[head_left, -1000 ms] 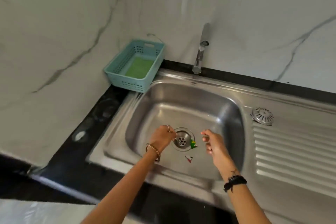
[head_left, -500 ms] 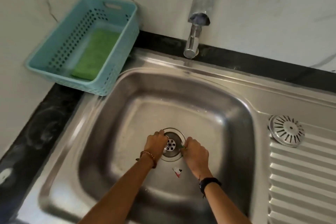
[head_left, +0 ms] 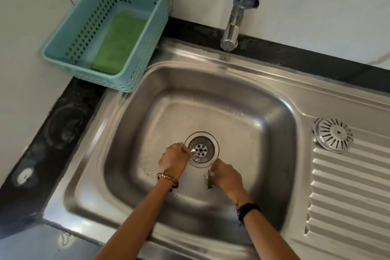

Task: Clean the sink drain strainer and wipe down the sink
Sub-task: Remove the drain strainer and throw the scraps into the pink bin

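Strainer [head_left: 333, 135] right of drain [head_left: 201, 150]: rigid, light, likely slick; grip rim. Left hand [head_left: 173, 159] pinches white scrap; right hand [head_left: 226, 176] closed on debris.

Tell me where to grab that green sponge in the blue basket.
Pinch the green sponge across its long side edges, coming straight down through the open top of the basket. It lies flat on the basket floor, and the perforated walls block any grip from the side.
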Action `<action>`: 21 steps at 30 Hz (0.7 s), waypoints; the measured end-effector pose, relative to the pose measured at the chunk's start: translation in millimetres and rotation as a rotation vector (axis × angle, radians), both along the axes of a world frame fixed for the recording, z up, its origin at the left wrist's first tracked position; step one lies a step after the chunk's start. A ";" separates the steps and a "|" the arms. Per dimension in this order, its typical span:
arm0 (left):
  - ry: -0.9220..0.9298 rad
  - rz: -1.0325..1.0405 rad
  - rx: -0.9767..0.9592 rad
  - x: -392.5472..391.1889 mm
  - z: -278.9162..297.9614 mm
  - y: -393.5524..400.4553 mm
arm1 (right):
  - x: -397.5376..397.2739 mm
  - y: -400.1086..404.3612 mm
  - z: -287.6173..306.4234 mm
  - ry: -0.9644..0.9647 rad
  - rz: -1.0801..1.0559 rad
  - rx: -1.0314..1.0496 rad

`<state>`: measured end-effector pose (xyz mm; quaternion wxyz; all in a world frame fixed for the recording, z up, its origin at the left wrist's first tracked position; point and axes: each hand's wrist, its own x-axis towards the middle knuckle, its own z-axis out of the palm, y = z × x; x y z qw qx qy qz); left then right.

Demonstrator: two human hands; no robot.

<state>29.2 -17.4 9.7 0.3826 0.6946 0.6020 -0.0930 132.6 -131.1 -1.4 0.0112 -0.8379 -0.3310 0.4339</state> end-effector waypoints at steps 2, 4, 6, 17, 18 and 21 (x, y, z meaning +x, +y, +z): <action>0.034 -0.008 -0.019 -7.1 3.6 -4.8 | -11.7 -1.1 -4.4 -0.115 0.150 -0.024; 0.070 -0.029 -0.062 -12.2 8.3 -9.2 | -20.6 -2.2 -7.3 -0.189 0.181 -0.002; 0.094 -0.040 -0.092 -15.9 11.8 -11.5 | -22.2 -2.3 -8.1 -0.206 0.171 0.001; -0.207 0.107 0.038 -46.0 91.4 -23.6 | -38.8 20.0 88.7 0.461 -0.651 0.626; -0.280 0.160 0.056 -59.3 104.3 -27.9 | -50.8 21.0 104.9 0.536 -0.683 0.688; -0.460 0.257 0.139 -114.5 135.3 -48.9 | -97.7 17.4 147.2 0.715 -0.646 0.771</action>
